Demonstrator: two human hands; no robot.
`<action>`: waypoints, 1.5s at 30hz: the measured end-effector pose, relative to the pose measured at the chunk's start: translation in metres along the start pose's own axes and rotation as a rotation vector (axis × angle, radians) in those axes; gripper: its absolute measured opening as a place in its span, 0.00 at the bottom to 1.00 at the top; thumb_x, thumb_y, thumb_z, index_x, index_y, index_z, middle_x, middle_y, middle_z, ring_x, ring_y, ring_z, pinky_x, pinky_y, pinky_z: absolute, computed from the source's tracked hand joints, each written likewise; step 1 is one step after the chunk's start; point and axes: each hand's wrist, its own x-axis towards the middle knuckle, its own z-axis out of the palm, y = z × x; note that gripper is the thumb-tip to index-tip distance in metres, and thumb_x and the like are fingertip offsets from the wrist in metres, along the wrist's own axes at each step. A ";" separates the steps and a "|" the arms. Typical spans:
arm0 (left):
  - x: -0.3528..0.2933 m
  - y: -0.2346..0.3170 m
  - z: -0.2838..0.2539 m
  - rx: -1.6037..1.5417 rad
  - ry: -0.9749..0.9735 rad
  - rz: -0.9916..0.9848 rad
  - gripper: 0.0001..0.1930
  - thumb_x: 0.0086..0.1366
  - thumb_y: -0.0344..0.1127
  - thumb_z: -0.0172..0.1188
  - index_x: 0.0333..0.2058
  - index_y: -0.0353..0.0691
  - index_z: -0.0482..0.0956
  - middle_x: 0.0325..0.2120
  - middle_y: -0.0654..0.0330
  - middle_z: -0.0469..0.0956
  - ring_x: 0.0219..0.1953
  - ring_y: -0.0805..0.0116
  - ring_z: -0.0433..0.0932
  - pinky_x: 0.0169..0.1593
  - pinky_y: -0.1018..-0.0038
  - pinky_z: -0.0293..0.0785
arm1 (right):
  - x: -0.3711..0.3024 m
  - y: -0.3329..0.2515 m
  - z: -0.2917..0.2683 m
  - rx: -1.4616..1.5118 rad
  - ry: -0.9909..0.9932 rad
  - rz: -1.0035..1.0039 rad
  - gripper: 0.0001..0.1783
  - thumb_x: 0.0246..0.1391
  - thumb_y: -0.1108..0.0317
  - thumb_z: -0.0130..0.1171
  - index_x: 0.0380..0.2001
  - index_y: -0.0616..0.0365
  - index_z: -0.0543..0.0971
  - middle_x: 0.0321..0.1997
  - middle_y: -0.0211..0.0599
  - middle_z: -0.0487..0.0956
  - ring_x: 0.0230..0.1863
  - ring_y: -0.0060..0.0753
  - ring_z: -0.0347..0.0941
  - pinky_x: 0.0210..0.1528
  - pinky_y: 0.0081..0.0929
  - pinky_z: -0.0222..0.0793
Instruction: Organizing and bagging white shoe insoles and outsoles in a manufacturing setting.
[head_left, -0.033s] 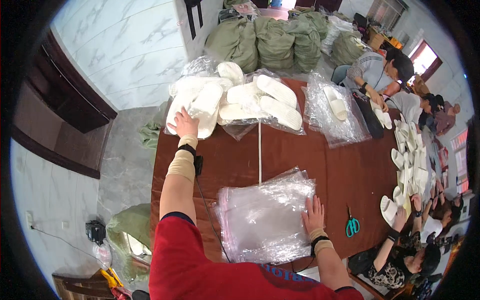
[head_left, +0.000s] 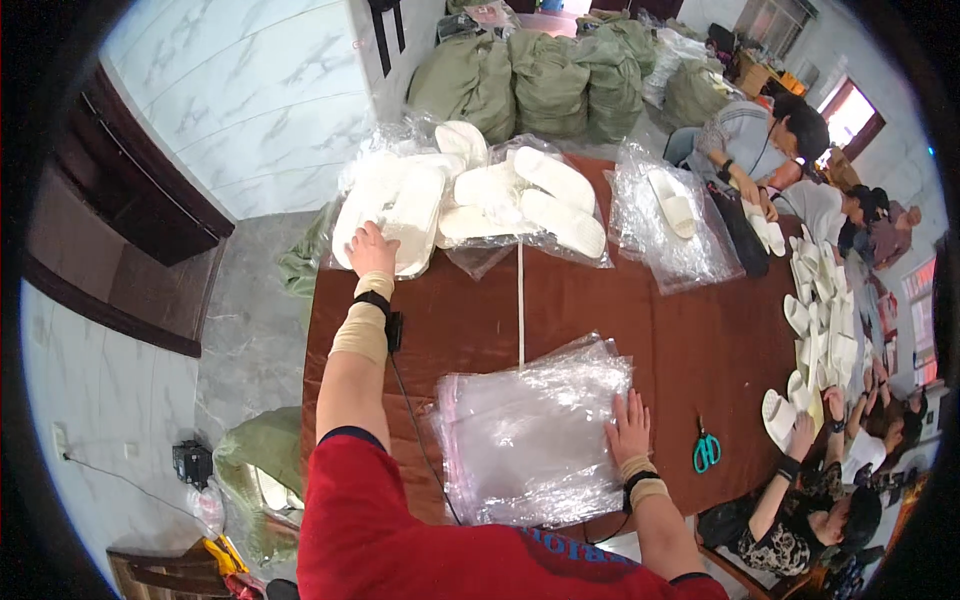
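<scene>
Pale marbled wall (head_left: pixel 260 90) is seen at the upper left, bulging green sacks (head_left: pixel 550 85) are lined up along the top of the frame, and a brown-covered table (head_left: pixel 450 315) is spread across the middle. Up near the table's far edge, the left hand (head_left: pixel 370 248) is laid with fingers spread — open, nothing seen clasped — on the lower end of white slippers (head_left: pixel 414 205) in clear film. Down at centre, a stack of clear plastic bags (head_left: pixel 530 450) is lying flat, its right border covered by the right hand (head_left: pixel 628 428), which is held open, palm down. As for progress, a cluster of wrapped slippers (head_left: pixel 565 222) is already gathered at upper centre, so some of the bagging can be judged done; whether each bag is sealed cannot be told. Plenty seems to be left: loose slippers (head_left: pixel 822 345) are heaped unwrapped along the right edge, and the stacked bags look unfilled. Just beside the wrapped cluster, one slipper (head_left: pixel 672 203) is seen with more clear film — inside or on top, it cannot be told. Teal-handled scissors (head_left: pixel 706 452) are left untouched at lower right, while slippers are being handled by co-workers farther right.
</scene>
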 end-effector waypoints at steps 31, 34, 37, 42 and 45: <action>-0.254 -0.122 -0.059 -0.765 -0.309 -0.042 0.34 0.59 0.37 0.61 0.61 0.37 0.57 0.59 0.51 0.62 0.54 0.63 0.69 0.55 0.71 0.65 | 0.046 -0.104 -0.110 0.479 0.305 -0.447 0.33 0.48 0.75 0.57 0.58 0.41 0.65 0.66 0.38 0.56 0.52 0.45 0.69 0.51 0.36 0.68; -0.250 -0.079 -0.046 -0.978 -0.460 -0.249 0.40 0.60 0.37 0.60 0.65 0.41 0.46 0.64 0.47 0.51 0.65 0.58 0.54 0.64 0.65 0.52 | 0.055 -0.115 -0.132 0.427 0.227 -0.454 0.35 0.48 0.76 0.56 0.60 0.39 0.62 0.66 0.38 0.56 0.49 0.44 0.71 0.47 0.34 0.71; -0.234 -0.088 -0.016 -1.075 -0.454 -0.228 0.43 0.60 0.37 0.60 0.66 0.43 0.41 0.65 0.47 0.48 0.65 0.57 0.53 0.64 0.64 0.51 | 0.045 -0.121 -0.143 0.394 0.116 -0.516 0.36 0.49 0.75 0.56 0.61 0.38 0.60 0.67 0.38 0.55 0.50 0.46 0.70 0.48 0.34 0.71; -0.227 -0.072 0.012 -1.097 -0.458 -0.255 0.42 0.59 0.37 0.61 0.65 0.36 0.43 0.62 0.47 0.56 0.62 0.57 0.59 0.62 0.67 0.55 | 0.007 -0.057 -0.155 0.213 -0.067 -0.448 0.33 0.51 0.67 0.56 0.61 0.39 0.60 0.64 0.41 0.59 0.54 0.50 0.67 0.54 0.38 0.66; -0.221 -0.086 0.020 -1.037 -0.436 -0.231 0.41 0.59 0.37 0.61 0.64 0.36 0.47 0.56 0.50 0.64 0.55 0.60 0.66 0.58 0.68 0.61 | -0.007 -0.020 -0.199 0.087 -0.294 -0.402 0.32 0.50 0.66 0.57 0.60 0.42 0.62 0.58 0.43 0.66 0.55 0.49 0.66 0.54 0.37 0.66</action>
